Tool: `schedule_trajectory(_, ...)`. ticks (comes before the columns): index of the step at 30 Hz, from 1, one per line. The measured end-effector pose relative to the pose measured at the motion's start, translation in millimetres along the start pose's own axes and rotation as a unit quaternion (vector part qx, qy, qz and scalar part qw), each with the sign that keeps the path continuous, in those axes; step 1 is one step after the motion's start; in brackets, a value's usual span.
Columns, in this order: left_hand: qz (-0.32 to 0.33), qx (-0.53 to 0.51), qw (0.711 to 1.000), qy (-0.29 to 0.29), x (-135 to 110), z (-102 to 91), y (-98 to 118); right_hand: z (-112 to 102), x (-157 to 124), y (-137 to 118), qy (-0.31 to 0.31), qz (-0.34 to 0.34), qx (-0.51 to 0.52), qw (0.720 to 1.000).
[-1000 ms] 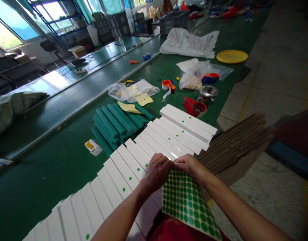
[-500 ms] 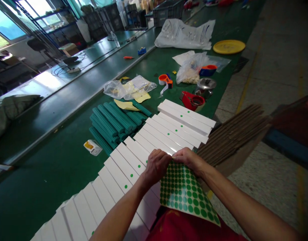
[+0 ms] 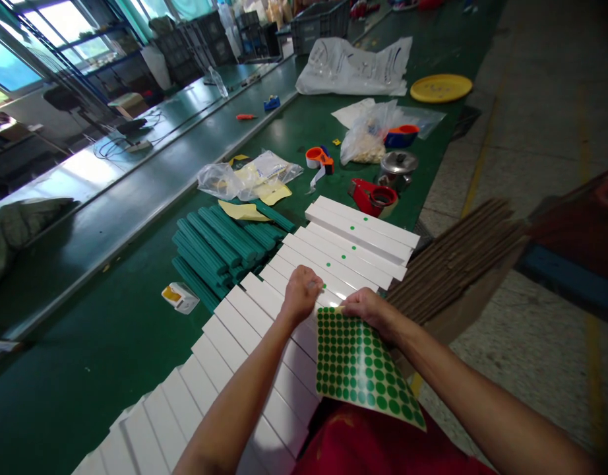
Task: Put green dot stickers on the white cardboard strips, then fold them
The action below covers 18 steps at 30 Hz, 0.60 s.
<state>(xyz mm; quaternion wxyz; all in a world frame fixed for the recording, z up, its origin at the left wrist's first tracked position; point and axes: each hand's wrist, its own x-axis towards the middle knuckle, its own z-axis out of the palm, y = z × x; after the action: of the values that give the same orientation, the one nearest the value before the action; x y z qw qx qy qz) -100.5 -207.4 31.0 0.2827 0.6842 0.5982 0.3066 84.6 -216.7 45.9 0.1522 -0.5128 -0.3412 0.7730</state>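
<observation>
A row of long white boxes [image 3: 235,330] lies fanned across the green table, several carrying a small green dot sticker. My right hand [image 3: 370,310] grips the top edge of a sticker sheet [image 3: 358,363] covered in green dots, held over my lap. My left hand [image 3: 300,293] is closed in a pinch with its fingertips pressed on a white box [image 3: 334,267], right beside a green dot [image 3: 324,286]. What the fingertips hold is too small to see.
A pile of teal sticks [image 3: 219,247] lies left of the boxes, with a small yellow-white pack [image 3: 181,297] nearby. Behind are plastic bags [image 3: 249,178], tape dispensers [image 3: 373,196], a metal lid [image 3: 397,163] and a yellow disc [image 3: 441,88]. Brown cardboard strips [image 3: 457,257] stick out at the right.
My left hand has left the sheet's top edge and moved forward onto a white box. The right hand keeps its hold on the sheet. The view has shifted slightly.
</observation>
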Motion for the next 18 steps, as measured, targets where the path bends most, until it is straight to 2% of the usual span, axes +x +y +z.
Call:
schedule_trajectory(3, -0.109, 0.062, 0.992, -0.024, 28.5, 10.7, -12.7, -3.3, 0.3, 5.6, -0.006, -0.002, 0.005, 1.000)
schedule_trajectory(5, -0.139, 0.082, 0.986, -0.037, 40.4, 19.1, -20.7, -5.7, 0.5, 9.4, -0.008, -0.002, 0.008, 1.000)
schedule_trajectory(10, -0.159, 0.128, 0.978, -0.052, 46.9, 32.1, -30.7, -14.0, 1.4, 14.8, -0.002, -0.001, 0.010, 1.000)
schedule_trajectory(18, -0.144, 0.200, 0.968, -0.040, 38.1, 43.0, -25.9, -15.6, -0.1, 9.9, 0.011, -0.011, 0.004, 1.000)
